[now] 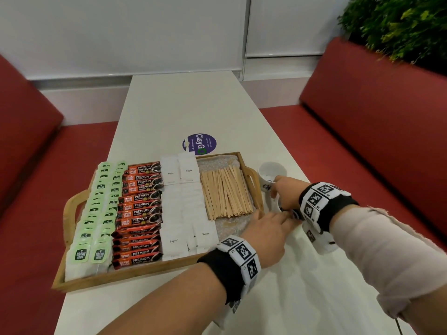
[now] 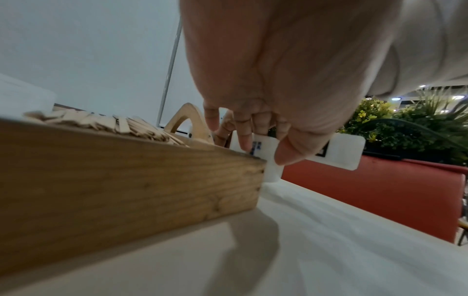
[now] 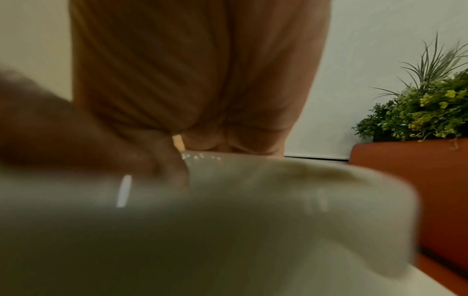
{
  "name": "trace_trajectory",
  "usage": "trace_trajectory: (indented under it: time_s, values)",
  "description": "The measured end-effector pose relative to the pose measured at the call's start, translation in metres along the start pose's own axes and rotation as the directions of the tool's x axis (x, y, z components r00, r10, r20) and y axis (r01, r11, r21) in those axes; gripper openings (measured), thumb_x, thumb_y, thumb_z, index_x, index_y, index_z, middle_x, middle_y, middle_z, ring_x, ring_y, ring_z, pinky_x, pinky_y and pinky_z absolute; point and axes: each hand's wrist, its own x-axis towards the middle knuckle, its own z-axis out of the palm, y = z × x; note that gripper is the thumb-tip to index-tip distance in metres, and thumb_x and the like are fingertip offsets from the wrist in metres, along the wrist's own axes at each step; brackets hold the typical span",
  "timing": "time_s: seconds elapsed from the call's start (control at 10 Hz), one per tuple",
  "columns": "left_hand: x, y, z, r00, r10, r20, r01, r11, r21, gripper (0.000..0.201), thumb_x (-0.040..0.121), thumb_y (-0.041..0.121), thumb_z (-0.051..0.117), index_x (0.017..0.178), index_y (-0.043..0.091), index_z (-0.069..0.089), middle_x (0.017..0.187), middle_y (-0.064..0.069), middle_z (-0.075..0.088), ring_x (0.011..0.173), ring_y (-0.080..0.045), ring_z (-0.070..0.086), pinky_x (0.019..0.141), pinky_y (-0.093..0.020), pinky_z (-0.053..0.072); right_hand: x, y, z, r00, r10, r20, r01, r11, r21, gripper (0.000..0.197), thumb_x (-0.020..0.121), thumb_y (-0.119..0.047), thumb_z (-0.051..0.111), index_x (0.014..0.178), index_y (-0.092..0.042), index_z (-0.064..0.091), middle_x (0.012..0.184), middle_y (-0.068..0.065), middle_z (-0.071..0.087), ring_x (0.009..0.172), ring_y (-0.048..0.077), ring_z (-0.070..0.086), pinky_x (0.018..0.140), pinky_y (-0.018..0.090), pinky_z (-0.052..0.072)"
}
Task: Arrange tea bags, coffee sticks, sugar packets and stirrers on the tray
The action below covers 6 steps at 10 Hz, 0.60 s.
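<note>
The stirrers (image 1: 226,192) lie heaped in the tray (image 1: 154,270) at its right end, long axes running near-to-far, just left of both hands (the left hand (image 1: 267,234), fingers extended at the tray's near right corner, is nearer), while the right hand (image 1: 286,193) grips a white mug (image 1: 272,174) on the tabletop (image 1: 193,105).

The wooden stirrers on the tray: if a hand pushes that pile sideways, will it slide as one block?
Probably not. The stirrers lie loose, fanned unevenly, so they would likely scatter. They look thin, light and stiff. The tray wall beside them should stop them.
</note>
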Motion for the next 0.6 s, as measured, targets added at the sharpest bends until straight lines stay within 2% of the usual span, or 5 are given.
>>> trace_trajectory:
  time_s: [0.3,0.4,0.5,0.6]
  values:
    - [0.002,-0.004,0.001,0.997,-0.073,-0.029,0.074,0.997,0.002,0.068,0.088,0.017,0.05,0.149,0.026,0.02,0.151,-0.001,0.028,0.134,-0.024,0.028,0.112,-0.053,0.009,0.012,-0.006,-0.003,0.999,-0.008,-0.037,0.008,1.0,-0.006,0.039,0.074,-0.001,0.061,0.113,-0.006,0.057,0.119,0.007,0.054,0.101,0.027,0.061,0.089,0.035,0.052]
    - [0.002,-0.005,-0.001,0.997,-0.07,-0.016,0.069,0.998,-0.005,0.068,0.089,0.023,0.05,0.149,0.026,0.02,0.153,0.0,0.027,0.134,-0.023,0.029,0.113,-0.053,0.011,0.009,-0.005,-0.005,0.999,-0.012,-0.042,0.012,1.0,-0.002,0.036,0.073,-0.002,0.061,0.108,-0.012,0.06,0.122,0.002,0.053,0.1,0.025,0.061,0.089,0.036,0.052]
    - [-0.002,-0.007,-0.006,0.996,-0.059,-0.06,0.057,0.998,-0.034,0.064,0.09,0.021,0.048,0.149,0.027,0.023,0.154,0.005,0.027,0.133,-0.019,0.032,0.111,-0.048,0.015,0.0,-0.002,-0.011,0.999,0.002,-0.052,0.0,1.0,0.022,0.038,0.07,-0.009,0.065,0.106,-0.023,0.061,0.132,-0.002,0.047,0.101,0.022,0.061,0.086,0.035,0.052]
    - [-0.009,-0.006,-0.016,0.986,-0.08,-0.146,0.062,0.99,-0.123,0.059,0.087,0.013,0.048,0.143,0.027,0.035,0.148,0.009,0.037,0.13,-0.015,0.037,0.109,-0.042,0.016,-0.017,0.002,-0.024,0.998,-0.006,-0.068,0.006,1.0,0.011,0.046,0.071,-0.021,0.071,0.116,-0.03,0.061,0.146,-0.008,0.028,0.112,0.02,0.056,0.088,0.033,0.048]
